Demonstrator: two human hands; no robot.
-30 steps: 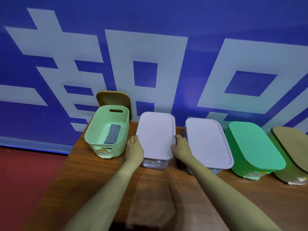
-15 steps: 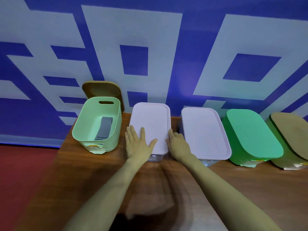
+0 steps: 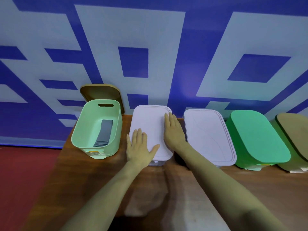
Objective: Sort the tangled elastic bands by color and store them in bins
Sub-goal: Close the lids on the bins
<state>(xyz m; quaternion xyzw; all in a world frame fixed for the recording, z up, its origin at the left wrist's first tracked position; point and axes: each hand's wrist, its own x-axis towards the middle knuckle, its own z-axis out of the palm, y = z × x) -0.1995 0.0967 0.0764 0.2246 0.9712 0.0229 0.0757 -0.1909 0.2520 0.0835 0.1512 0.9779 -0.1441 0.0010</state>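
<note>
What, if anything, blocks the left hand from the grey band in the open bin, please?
Likely nothing, so yes: the bin is lidless, the band lies exposed, and the left hand rests on the adjacent lid.

Only two arms of the person show, each from the hand to well up the forearm. The left hand and the right hand are bare, and so are both wrists and both forearms as far as the frame shows them. The fingers are long and slender. The forearms are slim and smooth, and blurred toward the bottom edge.
</note>
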